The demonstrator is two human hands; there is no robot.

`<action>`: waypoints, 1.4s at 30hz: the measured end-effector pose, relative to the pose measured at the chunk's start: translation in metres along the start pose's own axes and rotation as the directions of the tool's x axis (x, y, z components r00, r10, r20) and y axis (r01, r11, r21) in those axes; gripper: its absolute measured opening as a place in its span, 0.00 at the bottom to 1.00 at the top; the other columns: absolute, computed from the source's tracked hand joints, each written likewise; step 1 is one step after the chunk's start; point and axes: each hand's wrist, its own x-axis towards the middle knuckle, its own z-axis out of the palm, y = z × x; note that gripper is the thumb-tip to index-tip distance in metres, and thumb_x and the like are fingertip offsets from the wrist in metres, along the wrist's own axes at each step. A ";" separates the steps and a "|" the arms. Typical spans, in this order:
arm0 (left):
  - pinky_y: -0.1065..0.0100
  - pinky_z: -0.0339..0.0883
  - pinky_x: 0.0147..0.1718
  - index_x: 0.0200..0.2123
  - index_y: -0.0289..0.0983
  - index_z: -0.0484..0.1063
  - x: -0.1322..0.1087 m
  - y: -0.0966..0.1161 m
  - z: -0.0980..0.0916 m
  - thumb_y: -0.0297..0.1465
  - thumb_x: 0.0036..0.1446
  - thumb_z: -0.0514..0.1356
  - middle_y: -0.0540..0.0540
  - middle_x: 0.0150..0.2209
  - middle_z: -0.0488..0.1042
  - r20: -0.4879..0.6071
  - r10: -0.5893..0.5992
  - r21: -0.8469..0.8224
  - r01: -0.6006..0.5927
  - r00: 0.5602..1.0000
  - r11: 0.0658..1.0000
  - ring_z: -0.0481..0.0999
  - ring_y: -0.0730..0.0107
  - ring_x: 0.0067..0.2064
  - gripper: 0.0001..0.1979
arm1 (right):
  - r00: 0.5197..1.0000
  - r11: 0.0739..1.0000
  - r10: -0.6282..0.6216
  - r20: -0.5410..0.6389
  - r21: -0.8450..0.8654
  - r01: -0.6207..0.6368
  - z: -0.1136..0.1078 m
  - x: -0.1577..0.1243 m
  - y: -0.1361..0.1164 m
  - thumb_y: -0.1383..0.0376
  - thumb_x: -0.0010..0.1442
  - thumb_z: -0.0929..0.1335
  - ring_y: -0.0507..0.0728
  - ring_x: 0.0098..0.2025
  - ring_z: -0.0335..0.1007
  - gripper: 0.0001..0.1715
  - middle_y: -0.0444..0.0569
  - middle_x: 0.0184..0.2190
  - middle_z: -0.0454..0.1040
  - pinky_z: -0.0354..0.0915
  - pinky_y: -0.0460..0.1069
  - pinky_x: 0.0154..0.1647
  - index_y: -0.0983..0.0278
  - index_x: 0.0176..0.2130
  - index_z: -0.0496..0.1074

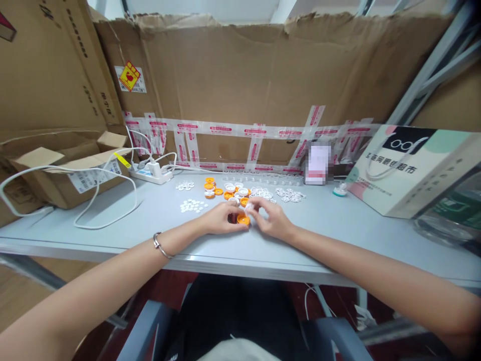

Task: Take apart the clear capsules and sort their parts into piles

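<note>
Near the middle of the table, my left hand [221,218] is closed around the side of an orange round cap [243,219], which faces up. Just above it, my right hand [273,218] pinches a small white piece [249,206] between thumb and fingers; its exact shape is too small to tell. Behind my hands lie several orange and white caps [230,188], some stacked. To the left are small white discs [192,205] and a heap of clear or white bits [185,185]. White rings [290,195] are piled to the right.
A power strip [151,171] with white cables and an open cardboard box [67,170] are at the left. A large cardboard sheet [225,75] stands behind. On the right are a phone-like object [317,163], a small bottle top [340,189], a paper bag [406,170] and a clear bottle [447,220].
</note>
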 end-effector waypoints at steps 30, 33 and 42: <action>0.71 0.67 0.36 0.39 0.37 0.71 0.036 0.020 -0.040 0.28 0.58 0.54 0.46 0.34 0.72 -0.514 0.358 0.334 -0.203 0.780 0.921 0.71 0.75 0.35 0.08 | 0.877 0.678 0.462 -0.133 0.690 -0.253 -0.018 0.051 -0.015 0.57 0.42 0.73 0.51 0.27 0.69 0.20 0.40 0.22 0.70 0.67 0.48 0.30 0.62 0.27 0.62; 0.70 0.67 0.37 0.41 0.37 0.70 0.035 0.015 -0.036 0.27 0.57 0.54 0.46 0.35 0.73 -0.528 0.376 0.368 -0.194 0.761 0.909 0.71 0.74 0.37 0.09 | 0.887 0.664 0.449 -0.102 0.702 -0.255 -0.018 0.049 -0.015 0.56 0.45 0.72 0.52 0.31 0.71 0.17 0.43 0.27 0.73 0.68 0.49 0.35 0.62 0.29 0.64; 0.69 0.67 0.38 0.42 0.36 0.69 0.031 0.005 -0.027 0.28 0.56 0.55 0.44 0.37 0.73 -0.522 0.353 0.394 -0.148 0.777 0.907 0.71 0.72 0.38 0.10 | 0.879 0.617 0.474 -0.046 0.730 -0.294 -0.010 0.045 -0.012 0.59 0.44 0.73 0.52 0.32 0.73 0.16 0.43 0.28 0.75 0.69 0.51 0.39 0.63 0.29 0.66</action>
